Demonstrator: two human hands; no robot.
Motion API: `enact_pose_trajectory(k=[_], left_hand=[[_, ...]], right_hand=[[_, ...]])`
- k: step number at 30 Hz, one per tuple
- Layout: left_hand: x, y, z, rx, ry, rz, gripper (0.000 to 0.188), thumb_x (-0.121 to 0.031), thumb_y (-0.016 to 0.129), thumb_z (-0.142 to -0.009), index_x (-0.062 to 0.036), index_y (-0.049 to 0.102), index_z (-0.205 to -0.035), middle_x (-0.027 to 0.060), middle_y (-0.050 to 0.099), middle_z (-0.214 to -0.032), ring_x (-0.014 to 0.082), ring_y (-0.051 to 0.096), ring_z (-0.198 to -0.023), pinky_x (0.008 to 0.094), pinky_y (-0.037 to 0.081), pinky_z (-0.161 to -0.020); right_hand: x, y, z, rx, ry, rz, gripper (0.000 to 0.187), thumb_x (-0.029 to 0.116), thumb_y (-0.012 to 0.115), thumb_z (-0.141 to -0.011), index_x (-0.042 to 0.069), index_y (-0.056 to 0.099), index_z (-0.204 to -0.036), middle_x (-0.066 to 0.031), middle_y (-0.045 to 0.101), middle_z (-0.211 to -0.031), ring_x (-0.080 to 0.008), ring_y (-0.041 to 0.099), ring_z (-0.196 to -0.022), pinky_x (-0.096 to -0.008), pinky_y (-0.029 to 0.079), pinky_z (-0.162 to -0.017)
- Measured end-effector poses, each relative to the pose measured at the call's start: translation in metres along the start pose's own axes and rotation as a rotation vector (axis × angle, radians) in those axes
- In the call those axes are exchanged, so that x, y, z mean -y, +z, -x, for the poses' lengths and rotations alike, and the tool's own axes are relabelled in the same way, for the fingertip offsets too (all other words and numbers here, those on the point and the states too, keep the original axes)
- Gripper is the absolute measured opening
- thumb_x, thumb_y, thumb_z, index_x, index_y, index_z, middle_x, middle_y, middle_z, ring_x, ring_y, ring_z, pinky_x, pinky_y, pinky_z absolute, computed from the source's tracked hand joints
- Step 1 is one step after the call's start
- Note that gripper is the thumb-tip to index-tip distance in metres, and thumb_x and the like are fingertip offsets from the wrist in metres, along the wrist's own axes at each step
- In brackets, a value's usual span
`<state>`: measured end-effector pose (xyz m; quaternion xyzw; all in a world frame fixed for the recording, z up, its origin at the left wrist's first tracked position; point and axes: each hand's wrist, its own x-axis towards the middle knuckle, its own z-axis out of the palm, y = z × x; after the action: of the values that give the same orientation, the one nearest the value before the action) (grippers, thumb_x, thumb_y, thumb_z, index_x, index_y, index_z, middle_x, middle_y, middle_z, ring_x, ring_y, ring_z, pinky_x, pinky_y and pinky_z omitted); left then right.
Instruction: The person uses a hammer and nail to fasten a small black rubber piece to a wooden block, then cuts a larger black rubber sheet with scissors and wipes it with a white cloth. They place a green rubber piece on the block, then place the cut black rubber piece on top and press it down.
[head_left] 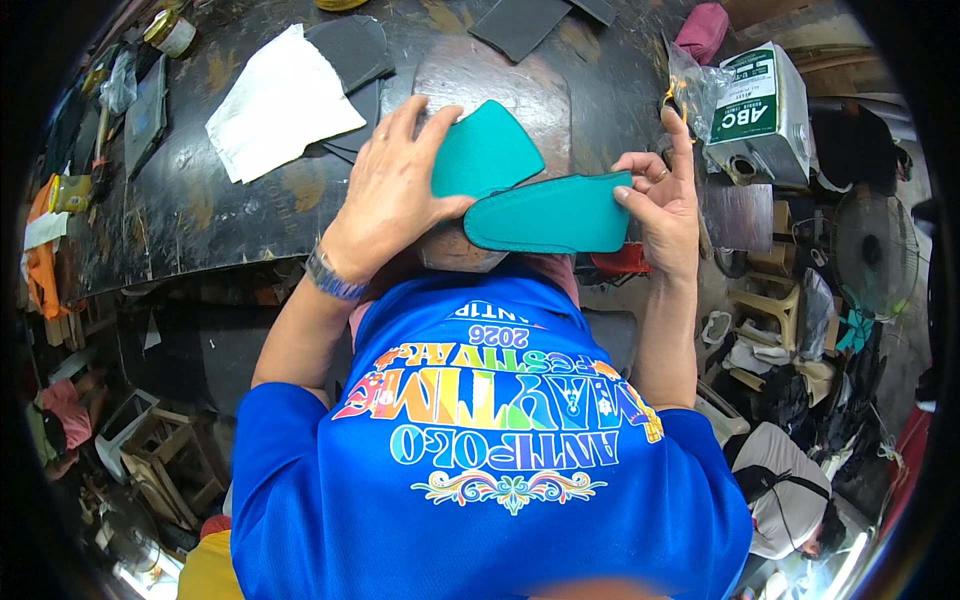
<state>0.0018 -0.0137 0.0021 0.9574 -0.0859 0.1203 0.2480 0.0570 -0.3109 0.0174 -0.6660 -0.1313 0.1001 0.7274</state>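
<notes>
My left hand (390, 185) grips the left side of a flat teal piece (488, 150) with a curved outline, its thumb on the lower edge and its fingers at the upper edge. Between the thumb and fingers of my right hand (662, 200) is the right end of a longer teal piece (550, 215), rounded at its left end and dark along its edge. The two pieces meet or overlap near the middle, over a worn wooden board (545, 100). Whether they are joined there, I cannot tell.
On the dark table (240, 225) lie a crumpled white sheet (285, 105) and dark flat sheets (520, 25). A rectangular metal can (790, 110) with a green label stands at the right. Farther right is a fan (875, 240). A jar (170, 35) sits far left.
</notes>
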Motion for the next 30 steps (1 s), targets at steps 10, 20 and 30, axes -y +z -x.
enact_pose_trajectory(k=[10,20,30], left_hand=[[0.041,-0.056,-0.005,-0.183,-0.111,0.047,0.056,-0.009,0.081,-0.077,-0.011,0.061,-0.129,0.0184,0.062,-0.121,0.0375,0.065,-0.108,0.0427,0.051,-0.095],[0.007,0.016,-0.006,0.154,0.213,-0.03,0.062,-0.041,0.075,-0.085,-0.0171,0.057,-0.14,0.0133,0.046,-0.15,0.0339,0.039,-0.143,0.0513,0.027,-0.118],[0.031,0.021,-0.011,0.11,0.261,0.121,0.064,-0.04,0.075,-0.085,-0.0201,0.056,-0.143,0.0121,0.046,-0.15,0.0357,0.035,-0.144,0.0498,0.028,-0.119]], right_hand=[[-0.006,0.009,-0.019,0.022,-0.046,-0.087,0.098,-0.013,0.067,-0.081,0.016,0.018,-0.161,-0.0141,0.058,-0.11,-0.014,0.065,-0.091,-0.0279,0.055,-0.085],[-0.039,0.055,-0.043,-0.007,-0.165,0.255,0.085,-0.007,0.068,-0.086,0.014,0.028,-0.158,-0.014,0.057,-0.119,-0.0175,0.063,-0.106,-0.0298,0.055,-0.085],[-0.052,0.021,-0.033,0.229,-0.268,0.961,0.056,0.054,0.031,-0.106,0.021,0.065,-0.137,-0.01,0.034,-0.163,-0.0348,0.012,-0.155,-0.0558,0.007,-0.122]])
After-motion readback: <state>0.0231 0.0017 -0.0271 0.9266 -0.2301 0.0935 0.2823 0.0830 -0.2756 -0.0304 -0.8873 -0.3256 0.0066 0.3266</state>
